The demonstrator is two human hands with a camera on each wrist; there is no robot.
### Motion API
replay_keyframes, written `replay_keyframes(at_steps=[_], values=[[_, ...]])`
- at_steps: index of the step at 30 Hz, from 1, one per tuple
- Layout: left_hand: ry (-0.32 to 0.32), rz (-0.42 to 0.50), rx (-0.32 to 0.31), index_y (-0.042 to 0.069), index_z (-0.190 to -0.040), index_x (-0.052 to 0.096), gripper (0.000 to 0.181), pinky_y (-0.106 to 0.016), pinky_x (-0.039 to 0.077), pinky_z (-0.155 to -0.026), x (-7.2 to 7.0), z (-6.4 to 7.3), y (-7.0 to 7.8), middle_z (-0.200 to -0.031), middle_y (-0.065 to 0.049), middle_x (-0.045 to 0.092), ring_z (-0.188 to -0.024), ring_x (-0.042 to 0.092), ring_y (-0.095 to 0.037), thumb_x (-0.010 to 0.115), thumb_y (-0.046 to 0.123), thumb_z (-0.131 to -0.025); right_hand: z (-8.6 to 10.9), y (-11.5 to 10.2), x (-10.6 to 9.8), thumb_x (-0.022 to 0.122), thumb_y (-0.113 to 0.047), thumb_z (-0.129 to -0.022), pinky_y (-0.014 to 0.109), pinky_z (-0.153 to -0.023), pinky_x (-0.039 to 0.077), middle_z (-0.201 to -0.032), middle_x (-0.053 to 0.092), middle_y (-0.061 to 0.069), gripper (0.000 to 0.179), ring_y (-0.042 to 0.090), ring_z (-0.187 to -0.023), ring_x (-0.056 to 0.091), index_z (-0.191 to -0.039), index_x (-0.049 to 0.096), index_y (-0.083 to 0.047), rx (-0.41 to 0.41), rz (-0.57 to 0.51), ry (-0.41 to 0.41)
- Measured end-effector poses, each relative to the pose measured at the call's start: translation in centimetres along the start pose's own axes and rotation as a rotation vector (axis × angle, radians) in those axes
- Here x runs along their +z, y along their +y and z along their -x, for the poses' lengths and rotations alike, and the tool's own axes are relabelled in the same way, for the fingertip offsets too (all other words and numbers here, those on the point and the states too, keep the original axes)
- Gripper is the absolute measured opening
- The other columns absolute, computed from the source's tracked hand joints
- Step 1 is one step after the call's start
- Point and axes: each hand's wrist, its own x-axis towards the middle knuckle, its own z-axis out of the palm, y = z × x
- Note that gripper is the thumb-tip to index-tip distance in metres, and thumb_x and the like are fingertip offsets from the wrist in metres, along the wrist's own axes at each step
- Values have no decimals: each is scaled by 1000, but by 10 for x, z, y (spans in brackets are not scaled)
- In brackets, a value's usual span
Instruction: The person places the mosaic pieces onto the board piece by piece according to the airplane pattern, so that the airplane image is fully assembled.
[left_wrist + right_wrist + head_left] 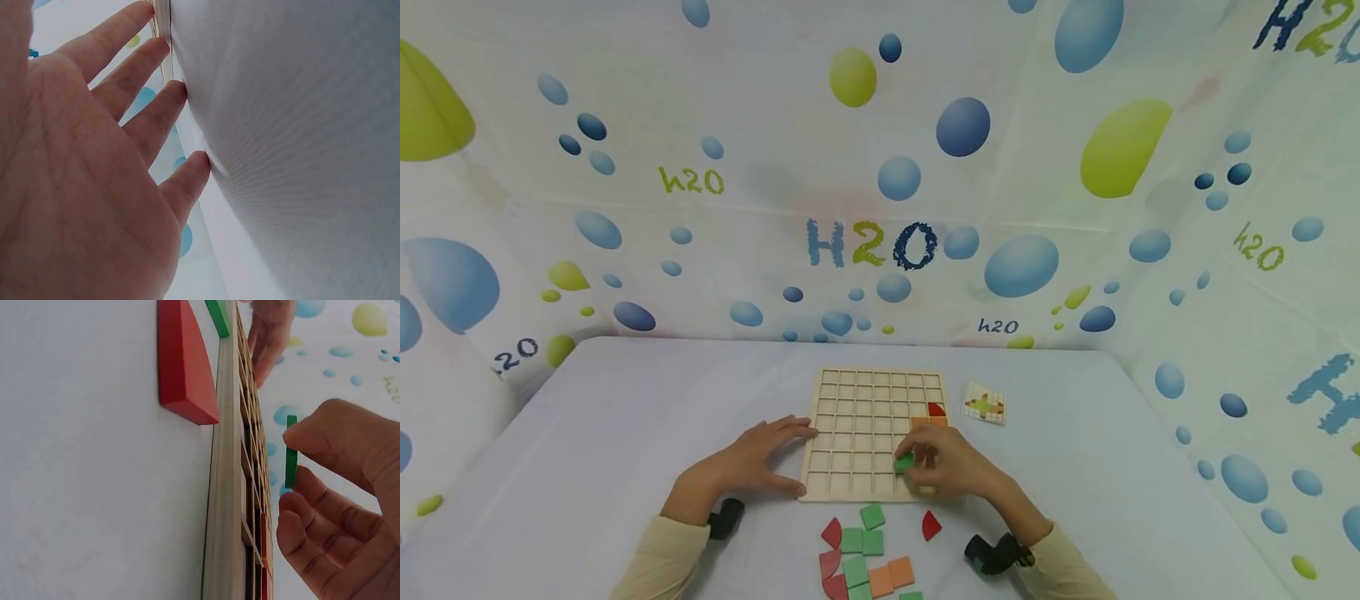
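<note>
A wooden grid board (853, 433) lies on the white table. Over its near right part my right hand (951, 462) pinches a green square tile (904, 463) between thumb and fingers; in the right wrist view that green tile (291, 452) is seen edge-on, above the board. My left hand (752, 458) touches the board's left edge with spread, straight fingers, and the left wrist view shows those fingertips (178, 89) at the table and board side. Orange tiles (928, 422) and a red quarter-round piece (936, 409) sit in the board's right cells, partly hidden by my right hand.
In front of the board lie several loose pieces: green squares (872, 542), orange squares (901, 572) and red quarter-rounds (830, 563). One red quarter-round (931, 525) lies apart, below my right hand. A small pattern card (984, 404) is right of the board.
</note>
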Motion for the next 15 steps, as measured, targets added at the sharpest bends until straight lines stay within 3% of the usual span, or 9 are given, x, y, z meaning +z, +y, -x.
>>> replay_keyframes(at_steps=[7,15], values=[[4,-4,-6,6,-136,52,76,-69,20,-109,-1,1,1,-146,-21,43,-138,33,-46,84,37,-75,-2,7,-4,71,0,-82,22,-62,51,-89,64,5,21,12,-71,55,-102,67,-5,12,1,56],[12,-11,4,7,-136,52,76,-69,20,-110,2,0,-2,-147,-20,43,-138,33,-46,83,38,-75,-5,14,-9,73,1,-81,24,-64,54,-91,65,5,22,19,-74,60,-102,68,-4,9,56,101]])
